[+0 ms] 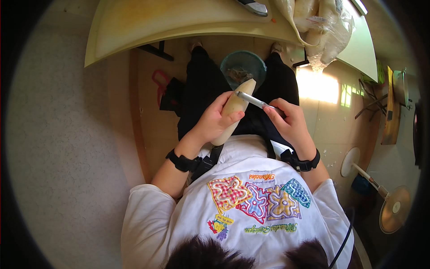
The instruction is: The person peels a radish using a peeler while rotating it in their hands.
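Observation:
My left hand is wrapped around a long white radish, which is tilted with its narrow end pointing up and away from me. A silver peeler is gripped in my right hand. The peeler's far end lies against the upper part of the radish, close to my left fingers. Below the radish's far end, a teal bin with scraps in it stands on the floor between my feet.
Ahead is a table with a dark-handled tool, only partly visible, on it. Radishes in a clear plastic bag hang over its edge. A white fan and a folding stand are at the right. A wall runs along the left.

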The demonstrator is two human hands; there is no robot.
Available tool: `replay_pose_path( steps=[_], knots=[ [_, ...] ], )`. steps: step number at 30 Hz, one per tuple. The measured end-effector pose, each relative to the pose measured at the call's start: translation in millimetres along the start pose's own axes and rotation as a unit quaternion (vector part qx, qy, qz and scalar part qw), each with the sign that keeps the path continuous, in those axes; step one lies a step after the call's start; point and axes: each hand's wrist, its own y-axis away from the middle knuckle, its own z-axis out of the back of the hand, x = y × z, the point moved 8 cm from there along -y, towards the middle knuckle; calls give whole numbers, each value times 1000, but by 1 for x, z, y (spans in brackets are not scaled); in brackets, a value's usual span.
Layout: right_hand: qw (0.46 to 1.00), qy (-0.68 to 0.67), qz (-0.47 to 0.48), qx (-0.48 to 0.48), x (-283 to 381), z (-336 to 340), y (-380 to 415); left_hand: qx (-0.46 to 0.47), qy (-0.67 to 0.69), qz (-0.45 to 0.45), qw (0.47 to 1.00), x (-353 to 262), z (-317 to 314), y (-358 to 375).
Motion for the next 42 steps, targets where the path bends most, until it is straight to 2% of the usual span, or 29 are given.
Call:
replay_pose_path(
  steps=[5,8,12,19,21,31,34,36,40,42],
  knots=[
    [995,-38,-37,-81,-30,12,-8,13,-4,18,1000,4,-3,6],
    [995,0,-80,-58,-42,13,-10,26,-11,14,999,-4,-10,8],
    [992,-55,-79,-82,-60,10,-9,19,-23,-2,1000,-2,-4,4],
    [992,-66,-75,-80,-48,15,-7,10,-44,-12,999,-3,-4,5],
    [985,-112,-112,-63,-51,13,-4,-1,4,39,999,1,-1,4],
    [988,-125,-87,-23,-36,3,3,9,54,54,997,7,-1,0],
    [992,-116,-53,-1,-23,-1,7,-4,2,60,998,10,2,-2],
    [996,-84,-13,27,-9,-7,7,-31,-27,26,999,7,6,-3],
    [996,-69,-28,43,-9,-15,6,-31,-41,18,999,5,7,-3],
    [997,-60,-25,48,-7,-18,5,-28,-104,-1,994,1,6,-3]
  ],
)
